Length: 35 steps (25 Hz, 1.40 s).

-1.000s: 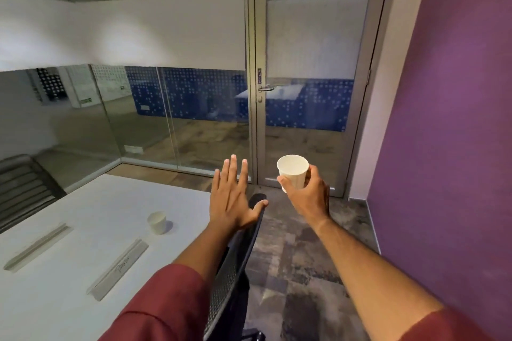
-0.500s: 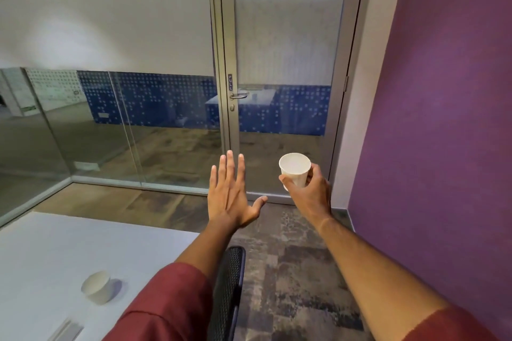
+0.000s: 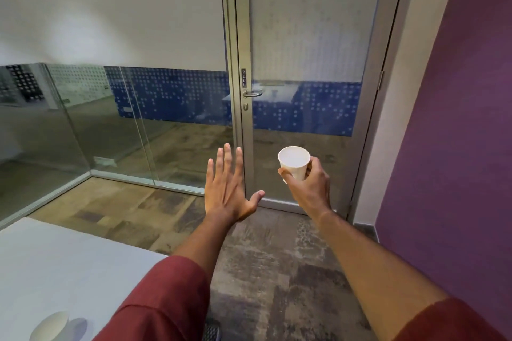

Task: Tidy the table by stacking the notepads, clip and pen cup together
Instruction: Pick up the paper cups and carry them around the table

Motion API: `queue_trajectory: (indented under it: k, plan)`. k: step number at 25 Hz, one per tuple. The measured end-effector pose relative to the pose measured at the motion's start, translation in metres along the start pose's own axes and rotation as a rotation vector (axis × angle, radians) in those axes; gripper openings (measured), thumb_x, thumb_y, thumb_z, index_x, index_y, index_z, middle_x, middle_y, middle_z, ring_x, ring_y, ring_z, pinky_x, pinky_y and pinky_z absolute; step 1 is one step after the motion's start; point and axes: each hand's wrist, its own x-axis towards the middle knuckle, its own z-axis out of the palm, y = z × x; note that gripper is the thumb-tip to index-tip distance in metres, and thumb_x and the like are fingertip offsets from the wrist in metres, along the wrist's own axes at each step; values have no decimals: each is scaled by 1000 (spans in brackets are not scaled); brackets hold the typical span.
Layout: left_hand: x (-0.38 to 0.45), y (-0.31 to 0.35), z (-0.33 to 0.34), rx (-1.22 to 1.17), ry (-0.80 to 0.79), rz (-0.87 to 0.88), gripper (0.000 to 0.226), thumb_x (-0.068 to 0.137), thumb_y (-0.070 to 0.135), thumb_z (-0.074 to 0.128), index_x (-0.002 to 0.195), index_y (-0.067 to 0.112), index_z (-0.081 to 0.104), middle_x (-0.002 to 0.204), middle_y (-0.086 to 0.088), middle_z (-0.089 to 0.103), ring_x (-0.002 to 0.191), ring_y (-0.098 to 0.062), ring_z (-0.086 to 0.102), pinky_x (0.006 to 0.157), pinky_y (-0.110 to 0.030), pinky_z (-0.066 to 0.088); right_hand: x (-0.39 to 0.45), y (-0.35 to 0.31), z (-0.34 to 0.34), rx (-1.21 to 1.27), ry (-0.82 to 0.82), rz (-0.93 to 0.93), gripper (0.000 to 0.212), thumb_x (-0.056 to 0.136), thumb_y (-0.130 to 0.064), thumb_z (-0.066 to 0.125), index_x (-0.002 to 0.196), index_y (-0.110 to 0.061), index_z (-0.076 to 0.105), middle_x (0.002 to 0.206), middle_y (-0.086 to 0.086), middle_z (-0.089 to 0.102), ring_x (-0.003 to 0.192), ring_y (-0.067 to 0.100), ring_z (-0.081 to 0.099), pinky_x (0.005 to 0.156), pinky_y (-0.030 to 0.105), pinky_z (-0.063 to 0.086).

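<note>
Head view: right hand (image 3: 310, 188) carries a white paper cup (image 3: 294, 162) upright in mid-air, off the table (image 3: 55, 263), over carpet w/ the glass door (image 3: 304, 63) beyond; probably the pen cup in transit. Fingers (image 3: 313, 167) clamped round its lower wall, thumb at front, rim clear above. Left hand (image 3: 227, 188) empty, fingers spread flat, likely for balance. Second cup (image 3: 51, 325) sits at the table's near edge, well apart. No notepads or clip in sight.

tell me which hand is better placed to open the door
Left. The left hand is open and empty, below the door handle; the right hand is holding a paper cup.
</note>
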Motion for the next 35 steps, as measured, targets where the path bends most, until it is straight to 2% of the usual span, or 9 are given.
queue_trajectory:
  k: [8,15,22,30,35]
  plan:
    - [124,37,63,85,6,-130,115,77,80,39,154,12,-13,163,-17,-12,151,-32,-9,123,-50,2,151,49,46,64,-160,-48,64,66,-43,85,117,-15,57,110,3,68,101,20,62,85,32,51]
    - [194,10,106,157,-11,-249,114,78,80,36,153,11,-15,162,-18,-15,151,-31,-11,123,-50,-1,227,67,118,148,-293,-72,63,68,-42,84,117,-15,56,113,4,67,104,21,61,90,38,52]
    - [287,-71,182,193,-15,-373,114,77,80,34,154,11,-12,162,-18,-13,151,-32,-10,123,-51,1,306,72,256,198,-419,-108,62,67,-42,85,116,-16,57,109,1,67,104,19,61,91,35,51]
    - [371,-191,218,267,-20,-489,113,76,80,35,154,12,-10,163,-17,-13,151,-31,-12,123,-50,0,367,33,419,287,-543,-114,62,67,-39,86,115,-14,58,110,2,67,104,18,60,88,28,47]
    - [397,-274,246,320,-34,-586,113,77,81,34,155,12,-12,162,-16,-17,150,-30,-15,122,-49,-3,380,15,533,363,-674,-114,61,65,-42,86,113,-17,58,109,-1,67,104,18,62,91,34,52]
